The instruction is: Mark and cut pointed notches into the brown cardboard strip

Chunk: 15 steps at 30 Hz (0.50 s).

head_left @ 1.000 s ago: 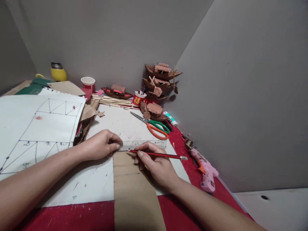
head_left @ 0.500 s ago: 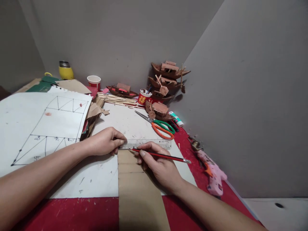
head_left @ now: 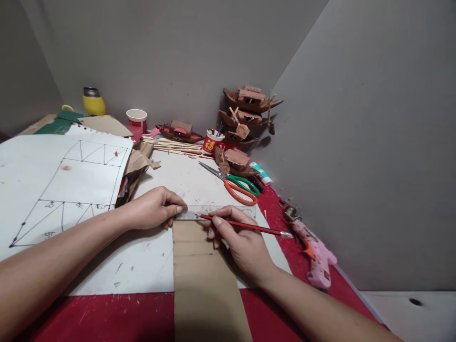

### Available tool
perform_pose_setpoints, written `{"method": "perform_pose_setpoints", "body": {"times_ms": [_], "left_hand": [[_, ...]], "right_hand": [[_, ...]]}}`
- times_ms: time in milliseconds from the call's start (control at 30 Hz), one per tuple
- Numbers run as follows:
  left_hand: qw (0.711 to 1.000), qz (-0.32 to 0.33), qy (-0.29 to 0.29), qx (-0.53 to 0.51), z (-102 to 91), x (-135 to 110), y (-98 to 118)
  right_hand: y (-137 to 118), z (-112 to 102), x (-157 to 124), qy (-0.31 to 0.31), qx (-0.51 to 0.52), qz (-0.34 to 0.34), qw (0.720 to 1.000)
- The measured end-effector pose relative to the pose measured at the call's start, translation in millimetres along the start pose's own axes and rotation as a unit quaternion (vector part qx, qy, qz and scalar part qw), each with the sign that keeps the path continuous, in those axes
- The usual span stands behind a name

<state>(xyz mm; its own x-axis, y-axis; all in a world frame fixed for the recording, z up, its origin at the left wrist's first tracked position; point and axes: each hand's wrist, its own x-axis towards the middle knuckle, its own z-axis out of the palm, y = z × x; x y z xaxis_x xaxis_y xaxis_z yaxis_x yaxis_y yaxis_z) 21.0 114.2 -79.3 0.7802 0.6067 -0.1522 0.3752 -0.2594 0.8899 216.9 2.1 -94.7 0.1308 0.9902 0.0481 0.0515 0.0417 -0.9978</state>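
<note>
1. The left hand [head_left: 156, 209] is almost closed, its fingers curled and the thumb close against the forefinger; the fingertips have hold of the left end of a clear ruler [head_left: 197, 209].
2. The right hand [head_left: 244, 242] pinches a red and black pencil [head_left: 256, 228] between thumb and forefinger, with little gap between them; the other fingers fold in underneath.
3. The pencil slants low across the hand, its metal end to the right and its point to the left, at the ruler near the left hand. Whether the point touches the surface cannot be told.
4. The ruler lies crosswise along the far end of a brown cardboard strip [head_left: 208, 294]. The right hand partly covers it.
5. The strip runs from the ruler toward the person and bears dark lines drawn across it, just on the near side of the ruler.
6. Under the strip lies a white sheet [head_left: 142, 270], on a red tabletop [head_left: 117, 316].
7. Scissors [head_left: 242, 187] with one green and one orange handle lie beyond the ruler, blades pointing away to the left.
8. A pink glue gun [head_left: 318, 254] lies to the right, apart from both hands.
9. A paper with a line drawing [head_left: 89, 175] lies beyond the left forearm.
</note>
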Motion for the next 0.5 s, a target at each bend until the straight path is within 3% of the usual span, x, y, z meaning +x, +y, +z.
{"method": "perform_pose_setpoints", "body": {"times_ms": [133,333,500], "left_hand": [[1.000,-0.002,-0.004,-0.012,-0.5,0.6,-0.6],[1.000,-0.008,-0.005,-0.005,-2.3,0.7,1.5],[1.000,-0.006,-0.011,0.004,-3.1,-0.7,2.9]], "right_hand": [[0.2,-0.9,-2.4,-0.011,-0.017,-0.001,1.000],[0.2,-3.6,-4.9,-0.041,-0.119,-0.044,0.991],[0.2,-4.6,-3.5,-0.041,-0.106,-0.034,0.993]]}}
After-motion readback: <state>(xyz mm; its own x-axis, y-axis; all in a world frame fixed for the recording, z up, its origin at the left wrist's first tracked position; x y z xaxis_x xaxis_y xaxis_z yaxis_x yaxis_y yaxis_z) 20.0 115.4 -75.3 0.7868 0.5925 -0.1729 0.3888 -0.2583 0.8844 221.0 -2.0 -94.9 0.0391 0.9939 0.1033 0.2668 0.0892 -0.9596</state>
